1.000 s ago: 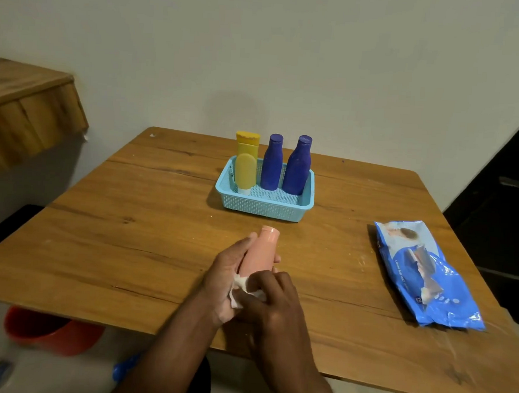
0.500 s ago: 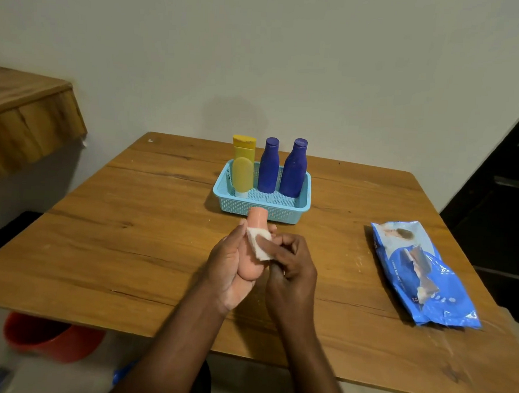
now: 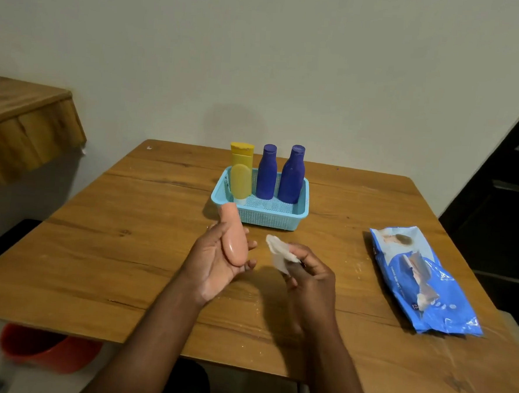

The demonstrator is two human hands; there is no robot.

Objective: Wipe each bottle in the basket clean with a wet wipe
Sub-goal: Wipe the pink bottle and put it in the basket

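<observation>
The small peach-pink plastic bottle (image 3: pixel 233 235) has a smooth, glossy, rounded body that narrows toward a flat cap end; it lies in the cupped left hand (image 3: pixel 217 262), cap end pointing toward twelve o'clock, fingers curled loosely round its far side and the palm open beneath it; it is held above the brown wooden table (image 3: pixel 121 248), just in front of the basket. The right hand (image 3: pixel 311 278), at three o'clock of the bottle and apart from it, pinches a crumpled white wet wipe (image 3: pixel 277 253) between thumb and fingertips; the wipe does not touch the bottle.

At twelve o'clock of the hands stands the light blue perforated plastic basket (image 3: pixel 266 216); in it, upright, are a yellow flat-topped tube bottle (image 3: pixel 241 172) on the left and two dark blue round-shouldered bottles (image 3: pixel 267 172) (image 3: pixel 292 175) beside it. At three o'clock, well apart from the hands, a blue foil wet-wipe packet (image 3: pixel 423 282) lies flat on the table; an orange-red bucket (image 3: pixel 45 350) shows below the table edge at eight o'clock.
</observation>
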